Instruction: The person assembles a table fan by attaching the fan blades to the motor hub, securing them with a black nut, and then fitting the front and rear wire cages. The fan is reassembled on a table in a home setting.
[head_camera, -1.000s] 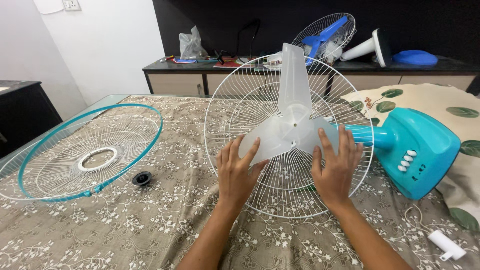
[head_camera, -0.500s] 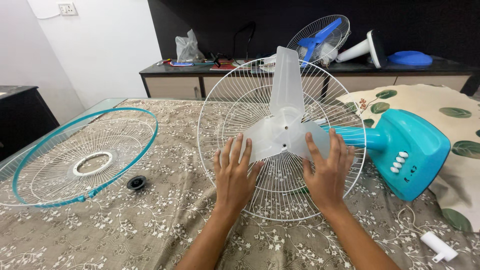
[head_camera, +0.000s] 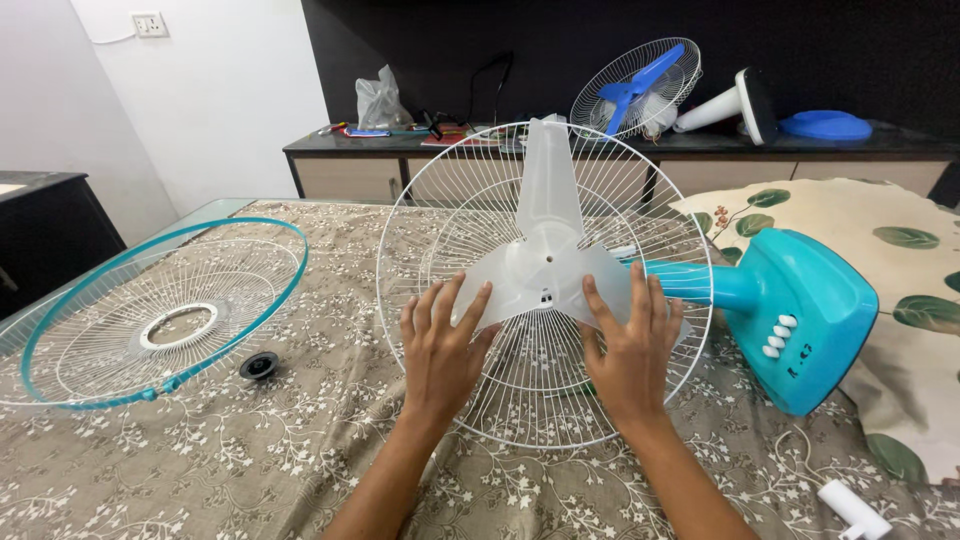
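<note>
left hand (head_camera: 437, 352) grip: flat, open on left blade | right hand (head_camera: 630, 345) grip: flat, open on right blade | translucent blade (head_camera: 545, 262) against white rear grill (head_camera: 440, 200), centred | teal fan base (head_camera: 800, 315) right of grill

White plastic piece (head_camera: 853, 510) cut off below.

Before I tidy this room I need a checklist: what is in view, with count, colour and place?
Fan blade: one, translucent white, three-winged, on the rear grille.
Rear grille: one, white wire, standing on the bed.
Fan body: one, teal, lying at right.
Front grille: one, white with teal rim, left.
Knob: one, black, beside the front grille.
Bedcover: one, brown floral.
Second fan: one, blue-bladed, on the back counter.
Plastic bag: one, grey, on the counter.
Left hand: on the lower left wing.
Right hand: on the lower right wing.
</note>
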